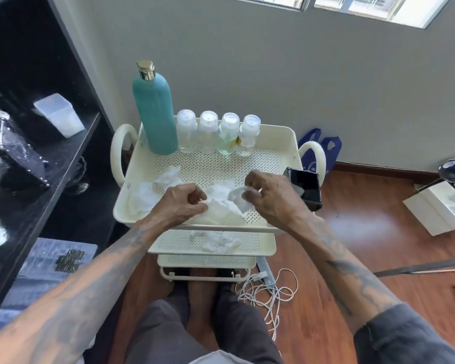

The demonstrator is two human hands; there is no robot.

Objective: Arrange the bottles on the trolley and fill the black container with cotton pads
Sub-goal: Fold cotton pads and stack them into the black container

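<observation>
A cream trolley (286, 135) has a perforated top tray. At its back stand a tall teal bottle (155, 114) with a gold cap and several small clear bottles (218, 132) in a row. White cotton pads (145, 195) lie loose on the tray. My left hand (181, 203) pinches a white pad near the tray's front. My right hand (271, 198) holds another white pad (238, 197) just beside it. A black container (305, 186) sits at the tray's right edge, partly behind my right hand.
More white pads (221, 241) lie on the trolley's lower shelf. A black shelf unit (37, 164) with a translucent box (59, 118) stands on the left. White cables (268, 290) trail on the wooden floor. A white box (436, 208) and a blue bag (318, 145) are on the right.
</observation>
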